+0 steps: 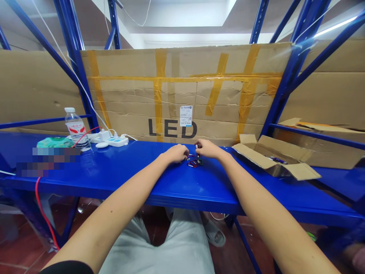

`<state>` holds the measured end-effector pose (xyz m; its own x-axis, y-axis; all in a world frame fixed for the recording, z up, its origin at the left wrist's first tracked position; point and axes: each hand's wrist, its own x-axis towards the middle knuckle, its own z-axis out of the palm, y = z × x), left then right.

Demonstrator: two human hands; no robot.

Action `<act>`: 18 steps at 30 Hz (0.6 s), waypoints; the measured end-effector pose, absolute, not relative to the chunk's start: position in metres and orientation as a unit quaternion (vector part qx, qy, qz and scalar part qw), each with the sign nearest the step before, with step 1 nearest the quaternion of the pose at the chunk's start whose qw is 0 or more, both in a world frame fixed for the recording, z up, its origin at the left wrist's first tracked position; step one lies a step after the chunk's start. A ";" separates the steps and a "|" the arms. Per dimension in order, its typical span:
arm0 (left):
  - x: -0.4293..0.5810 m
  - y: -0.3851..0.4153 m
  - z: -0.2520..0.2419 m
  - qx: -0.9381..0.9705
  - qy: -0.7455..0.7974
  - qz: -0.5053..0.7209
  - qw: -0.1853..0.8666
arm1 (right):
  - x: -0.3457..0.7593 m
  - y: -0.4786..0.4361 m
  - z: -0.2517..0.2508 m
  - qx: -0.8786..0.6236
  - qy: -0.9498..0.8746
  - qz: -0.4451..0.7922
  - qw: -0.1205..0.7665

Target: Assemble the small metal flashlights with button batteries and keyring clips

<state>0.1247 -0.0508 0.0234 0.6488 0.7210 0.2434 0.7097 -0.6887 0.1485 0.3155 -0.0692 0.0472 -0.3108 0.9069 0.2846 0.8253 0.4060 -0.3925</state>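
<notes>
On the blue table, a small cluster of red and dark carabiner-like clips lies just in front of my hands. My left hand rests low on the tabletop to the left of the cluster, fingers curled down; what they grip, if anything, is hidden. A thin red-and-blue piece shows beside its fingertips. To the right, my right hand is closed in a pinch on a small slim piece, whitish at the top and dark below. Its kind is too small to tell.
An open cardboard box with a few dark purple items stands on the right. At the left are a water bottle, a power strip and a green pack. A large cardboard panel marked LED stands behind.
</notes>
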 end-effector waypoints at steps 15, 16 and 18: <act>0.131 -0.061 0.030 0.870 0.468 0.150 -0.045 | 0.314 -0.068 0.048 -0.523 -0.790 0.094 0.306; 0.130 -0.061 0.031 0.866 0.459 0.190 -0.051 | 0.314 -0.068 0.047 -0.520 -0.794 0.090 0.302; 0.127 -0.061 0.034 0.850 0.438 0.289 -0.051 | 0.312 -0.069 0.045 -0.516 -0.803 0.077 0.287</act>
<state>0.1268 -0.0610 0.0336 0.4486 0.7157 0.5353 0.7742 -0.6104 0.1674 0.3116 -0.0687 0.0449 -0.3023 0.8735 0.3816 0.7848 0.4553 -0.4205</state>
